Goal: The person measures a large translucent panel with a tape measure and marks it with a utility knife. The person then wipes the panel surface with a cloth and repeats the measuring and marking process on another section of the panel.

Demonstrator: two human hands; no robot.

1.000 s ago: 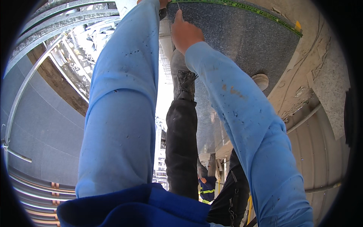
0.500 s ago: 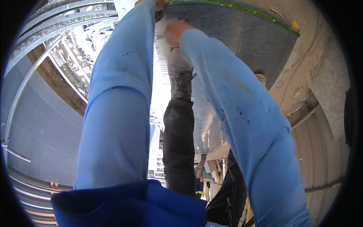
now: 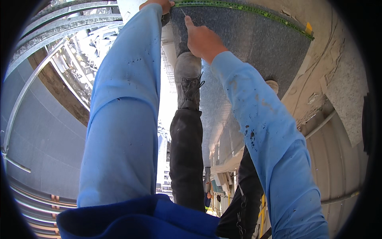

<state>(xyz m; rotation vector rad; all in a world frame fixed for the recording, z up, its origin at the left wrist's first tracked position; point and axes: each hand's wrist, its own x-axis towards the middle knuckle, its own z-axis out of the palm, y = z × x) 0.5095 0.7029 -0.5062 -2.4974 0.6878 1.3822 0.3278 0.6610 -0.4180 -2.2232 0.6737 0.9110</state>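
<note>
A green measuring tape stretches along the far part of a dark grey sheet. My left hand is at the tape's left end, fingers closed on it; the top of the picture cuts part of this hand off. Just below the tape, my right hand is over the sheet with its fingers closed. A thin, light, pointed stick pokes out past its fingertip, toward the tape. At the tape's right end is a small yellow piece.
My grey laced boot is at the sheet's left side, below my right hand. Metal rails and a bright drop with scaffold-like framing are to the left. Rough concrete borders the sheet's right. A person shows small at the bottom.
My right hand, blurred before, has moved right and is now sharp, with the thin stick visible at its fingertip. My left hand has shifted slightly and stays at the tape's end.
</note>
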